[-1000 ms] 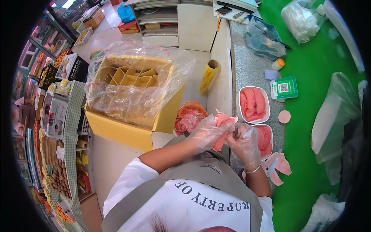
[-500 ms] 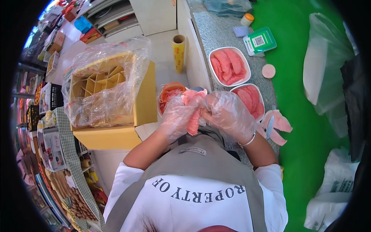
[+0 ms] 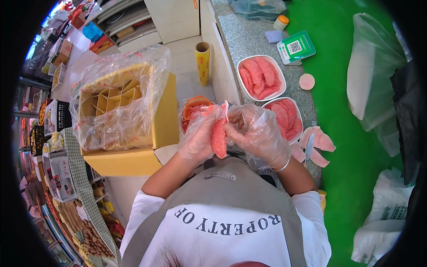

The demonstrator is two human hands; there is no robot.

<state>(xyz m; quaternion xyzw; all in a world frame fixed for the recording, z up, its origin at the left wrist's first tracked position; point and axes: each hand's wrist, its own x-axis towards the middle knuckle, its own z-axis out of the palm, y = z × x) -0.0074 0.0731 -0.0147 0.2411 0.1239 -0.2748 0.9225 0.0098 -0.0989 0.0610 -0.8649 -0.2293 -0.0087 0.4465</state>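
Observation:
In front of my apron, a peeled pink pomelo segment (image 3: 218,140) hangs from my left hand (image 3: 200,133), whose gloved fingers are closed around its upper part. Pale membrane shows at the segment's top. My right hand (image 3: 260,133), also in a clear plastic glove, is closed with its fingertips against the segment's right side. Beyond my left hand, an orange-lined bin (image 3: 195,109) contains pinkish scraps. Two white tubs, a far one (image 3: 279,91) and a nearer one (image 3: 299,133) partly behind my right hand, hold peeled pomelo segments.
On the left stands a cardboard box (image 3: 165,111) with dividers under plastic film. A yellow roll (image 3: 203,64) stands beyond. Along the stone counter (image 3: 231,33) lie pomelo rind pieces (image 3: 324,141), a blue-bladed tool (image 3: 309,147), a green code stand (image 3: 304,46) and an orange-capped jar (image 3: 281,22).
My left hand has shifted slightly left and down with the segment, baring more of its flesh. My right fingers have opened out a little and now rest along its side.

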